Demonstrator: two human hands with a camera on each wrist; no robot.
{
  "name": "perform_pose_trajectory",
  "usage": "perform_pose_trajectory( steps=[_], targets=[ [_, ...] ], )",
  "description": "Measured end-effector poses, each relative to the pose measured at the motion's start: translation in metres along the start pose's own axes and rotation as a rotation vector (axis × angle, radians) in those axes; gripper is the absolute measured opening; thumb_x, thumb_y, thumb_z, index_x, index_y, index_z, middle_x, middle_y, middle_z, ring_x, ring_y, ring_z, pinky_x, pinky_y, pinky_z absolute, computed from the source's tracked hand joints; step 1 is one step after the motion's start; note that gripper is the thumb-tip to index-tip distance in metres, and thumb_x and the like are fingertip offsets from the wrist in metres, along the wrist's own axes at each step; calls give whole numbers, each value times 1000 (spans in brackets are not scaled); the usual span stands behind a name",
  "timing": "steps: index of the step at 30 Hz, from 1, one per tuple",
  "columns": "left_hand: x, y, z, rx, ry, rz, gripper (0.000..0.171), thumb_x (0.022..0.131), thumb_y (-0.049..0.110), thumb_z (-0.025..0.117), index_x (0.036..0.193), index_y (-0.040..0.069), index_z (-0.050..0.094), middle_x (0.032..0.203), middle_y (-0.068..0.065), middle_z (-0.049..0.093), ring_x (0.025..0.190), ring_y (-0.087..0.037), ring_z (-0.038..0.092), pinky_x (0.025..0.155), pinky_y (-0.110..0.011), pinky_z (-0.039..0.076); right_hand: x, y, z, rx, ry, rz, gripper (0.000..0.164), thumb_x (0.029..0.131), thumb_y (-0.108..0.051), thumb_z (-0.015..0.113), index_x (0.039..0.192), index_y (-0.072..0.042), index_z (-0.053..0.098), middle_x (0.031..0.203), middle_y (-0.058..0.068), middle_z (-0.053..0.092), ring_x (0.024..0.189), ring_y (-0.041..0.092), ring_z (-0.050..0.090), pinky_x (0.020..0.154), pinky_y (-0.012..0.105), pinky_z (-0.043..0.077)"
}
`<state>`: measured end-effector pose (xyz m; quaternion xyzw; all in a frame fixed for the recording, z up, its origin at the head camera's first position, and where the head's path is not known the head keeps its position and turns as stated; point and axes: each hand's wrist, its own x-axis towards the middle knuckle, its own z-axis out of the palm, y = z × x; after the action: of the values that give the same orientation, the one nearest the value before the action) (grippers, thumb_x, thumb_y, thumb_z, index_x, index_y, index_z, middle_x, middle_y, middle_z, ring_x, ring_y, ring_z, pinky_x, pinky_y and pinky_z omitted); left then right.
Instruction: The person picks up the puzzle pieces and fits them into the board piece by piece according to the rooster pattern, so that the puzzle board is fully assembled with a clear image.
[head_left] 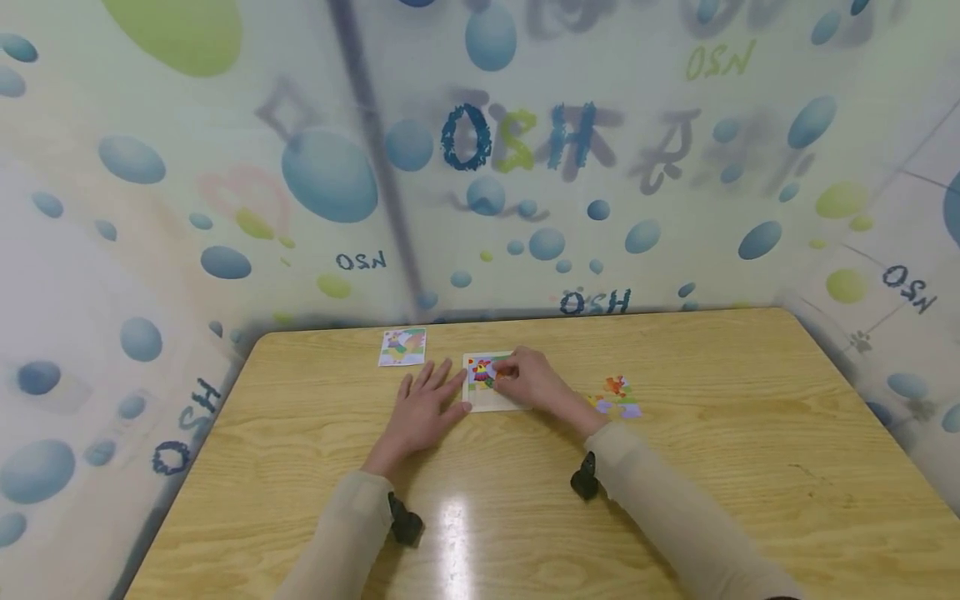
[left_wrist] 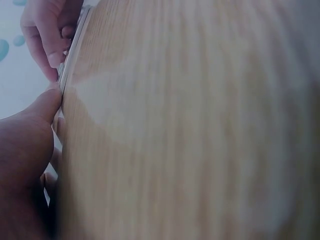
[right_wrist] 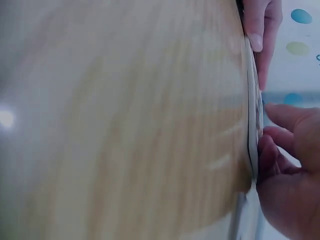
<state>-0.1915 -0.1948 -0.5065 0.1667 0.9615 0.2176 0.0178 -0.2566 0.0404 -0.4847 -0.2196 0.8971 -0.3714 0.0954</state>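
A small jigsaw puzzle in a pale frame [head_left: 491, 402] lies towards the back of the table, its upper left filled with a colourful picture. My left hand [head_left: 422, 414] rests with fingers spread on the wood, its thumb at the frame's lower left corner. Over the puzzle's right half, my right hand [head_left: 536, 379] pinches a puzzle piece against the picture; the fingers hide most of that piece. Seen edge-on in the right wrist view, the frame [right_wrist: 252, 115] lies flat between the left thumb [right_wrist: 256, 42] and the right hand's curled fingers [right_wrist: 269, 152].
Several loose puzzle pieces [head_left: 621, 409] lie right of the frame, partly behind my right forearm. A square picture card [head_left: 402, 347] sits at the back left, beyond my left fingertips. A patterned wall [head_left: 525, 233] rises right behind the table's far edge.
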Motion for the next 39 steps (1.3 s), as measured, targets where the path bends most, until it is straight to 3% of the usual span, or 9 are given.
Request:
perform_pose_trajectory(
  steps=[8, 15, 24, 33, 39],
  targets=[
    [-2, 0, -1, 3, 0, -2, 63, 105, 49, 52, 158, 17, 41, 168, -14, 24, 155, -41, 10, 119, -67, 3, -15, 18, -27, 119, 37, -73, 37, 98, -13, 70, 133, -2, 67, 108, 8, 66, 92, 19, 63, 79, 36, 54],
    [-2, 0, -2, -6, 2, -1, 62, 105, 47, 52, 159, 17, 41, 168, -14, 23, 155, -41, 10, 119, -67, 2, -40, 48, -65, 96, 91, -38, 35, 100, -13, 68, 132, 1, 66, 110, 12, 67, 91, 23, 64, 74, 36, 53],
    [0, 5, -10, 24, -36, -14, 62, 106, 44, 53, 159, 15, 40, 168, -15, 22, 155, -41, 9, 119, -66, 2, -67, 87, -105, 92, 88, 21, 33, 98, -14, 71, 126, 3, 68, 104, 12, 67, 85, 23, 65, 66, 34, 54],
    [1, 6, -8, 12, -35, -10, 62, 106, 43, 53, 159, 14, 40, 168, -15, 22, 155, -42, 9, 119, -67, 2, -82, 113, -119, 55, 59, 55, 31, 96, -9, 72, 124, 4, 68, 99, 8, 66, 87, 22, 63, 75, 34, 54],
    [3, 7, -9, 3, -23, -1, 61, 106, 43, 53, 159, 14, 41, 168, -16, 23, 154, -43, 10, 119, -67, 3, -81, 122, -125, 62, -9, 62, 33, 96, -12, 73, 125, 4, 68, 102, 8, 68, 90, 21, 61, 78, 31, 52]
  ],
)
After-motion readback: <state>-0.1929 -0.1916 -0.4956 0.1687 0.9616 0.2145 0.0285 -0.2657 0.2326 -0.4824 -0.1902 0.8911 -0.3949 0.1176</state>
